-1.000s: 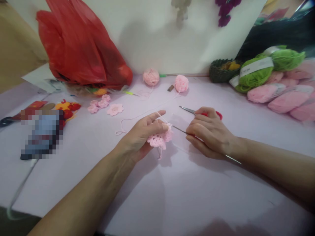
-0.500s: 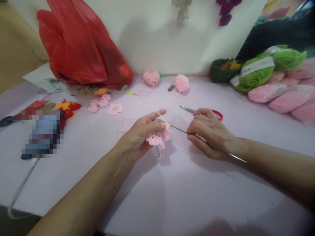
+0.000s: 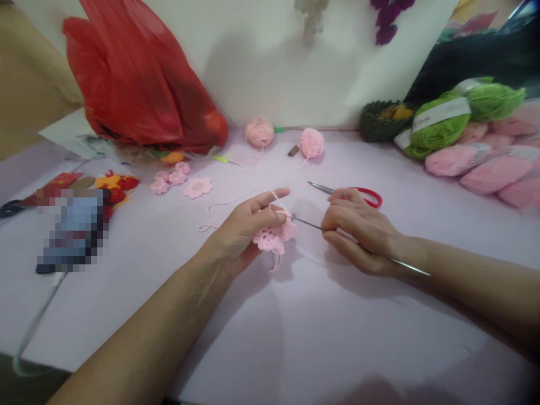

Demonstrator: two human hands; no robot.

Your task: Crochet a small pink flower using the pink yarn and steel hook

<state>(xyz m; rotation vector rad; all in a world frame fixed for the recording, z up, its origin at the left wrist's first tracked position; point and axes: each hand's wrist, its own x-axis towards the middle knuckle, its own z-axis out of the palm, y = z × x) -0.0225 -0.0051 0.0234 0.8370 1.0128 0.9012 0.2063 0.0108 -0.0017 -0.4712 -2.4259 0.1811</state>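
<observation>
**Desk** (image 3: 320,332): lilac top, set against a white wall (image 3: 270,67).

**Red bag** (image 3: 135,84): plastic, slumped against the wall at the desk's far left corner.

**Pink skeins** (image 3: 495,173): banded, heaped at the far right of the desk.

**Green skeins** (image 3: 439,126): banded, lying on and behind the pink skeins.

**Basket** (image 3: 377,124): dark green, woven, beside the green skeins.

**Left hand** (image 3: 238,233): centre of the desk, its grip closed on the crochet piece between thumb and fingers.

**Right hand** (image 3: 365,233): just beside the left hand, its grip clamped on the hook.

**Yarn balls** (image 3: 259,132): two, pink, near the wall beyond the hands.

**Flowers** (image 3: 196,187): crocheted, pink, four lying flat left of the hands, three of them bunched together.

**Scissors** (image 3: 323,188): red-handled, on the desk, their handles just behind the right hand's fingers.

**Crochet piece** (image 3: 272,239): pink, lacy, held above the desk in the left hand, a short tail hanging below.

**Hook** (image 3: 307,224): thin, steel, its tip at the crochet piece's edge, its shank running out past the right wrist.

**Yarn strand** (image 3: 253,194): pale pink, running from the nearer ball across the desk to the left fingers.
</observation>
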